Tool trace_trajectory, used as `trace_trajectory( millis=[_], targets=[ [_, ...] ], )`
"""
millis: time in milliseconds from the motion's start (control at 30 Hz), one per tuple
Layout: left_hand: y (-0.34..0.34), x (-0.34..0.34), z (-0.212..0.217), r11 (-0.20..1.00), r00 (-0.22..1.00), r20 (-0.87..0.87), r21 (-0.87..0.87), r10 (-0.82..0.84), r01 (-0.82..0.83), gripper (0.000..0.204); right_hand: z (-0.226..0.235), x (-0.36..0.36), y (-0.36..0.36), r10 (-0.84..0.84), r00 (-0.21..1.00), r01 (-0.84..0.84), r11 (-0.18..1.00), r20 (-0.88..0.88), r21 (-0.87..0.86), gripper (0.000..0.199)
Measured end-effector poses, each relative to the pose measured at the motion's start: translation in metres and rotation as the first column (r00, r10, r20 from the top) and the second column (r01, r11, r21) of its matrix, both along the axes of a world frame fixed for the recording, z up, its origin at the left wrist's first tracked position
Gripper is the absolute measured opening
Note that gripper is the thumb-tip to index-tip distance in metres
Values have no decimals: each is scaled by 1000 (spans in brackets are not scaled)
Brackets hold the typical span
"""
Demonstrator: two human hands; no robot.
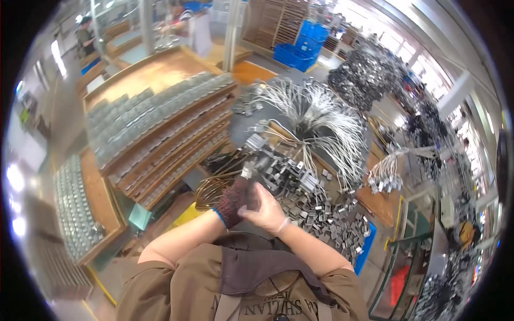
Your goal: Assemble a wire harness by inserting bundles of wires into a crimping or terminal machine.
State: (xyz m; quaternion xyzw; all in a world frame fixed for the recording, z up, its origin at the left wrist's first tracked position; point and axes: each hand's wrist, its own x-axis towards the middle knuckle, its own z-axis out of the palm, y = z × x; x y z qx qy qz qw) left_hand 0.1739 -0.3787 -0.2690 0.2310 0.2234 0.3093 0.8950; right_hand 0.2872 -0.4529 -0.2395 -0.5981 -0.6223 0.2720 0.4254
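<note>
My left hand (pixel 234 203), in a dark reddish knit glove with a blue cuff, is closed in front of my chest. A small silvery piece (pixel 247 172) shows at its fingertips; its kind cannot be made out. My bare right hand (pixel 265 210) is pressed against the glove, fingers bent and blurred by motion. Something dark grey between the two hands is mostly hidden. Just beyond them stands a metal fixture (pixel 284 170) with blocks and clamps. Right of my hands lies a heap of small grey metal pieces (pixel 326 222).
Stacked wooden trays (pixel 160 168) with rows of metal parts stand at the left. Bundles of white wires (pixel 342 134) spread over the round table. Brown wire coils (pixel 209 192) lie left of the fixture. A blue tray (pixel 367 249) edges the heap; blue crates (pixel 308 45) stand behind.
</note>
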Motion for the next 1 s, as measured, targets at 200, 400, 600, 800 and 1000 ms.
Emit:
trace_trajectory(
  millis=[200,400,600,800,1000],
  targets=[
    [18,-50,-19,400,772,-462,868,436,294,24,19,-43,34,50,995,-29,975,88,-222,29],
    [35,-59,22,141,622,-702,695,346,706,30,-17,-44,72,-91,834,-18,981,545,192,11],
    [53,-42,37,988,973,-201,132,111,-85,50,-25,-22,138,-260,700,-20,924,665,382,14],
    [103,-59,7,375,784,-225,927,579,-10,42,-14,-34,203,-356,643,88,914,678,396,17],
    [138,-78,-30,673,539,-555,739,634,-30,30,-44,-46,231,-381,581,176,921,719,347,20]
  ],
)
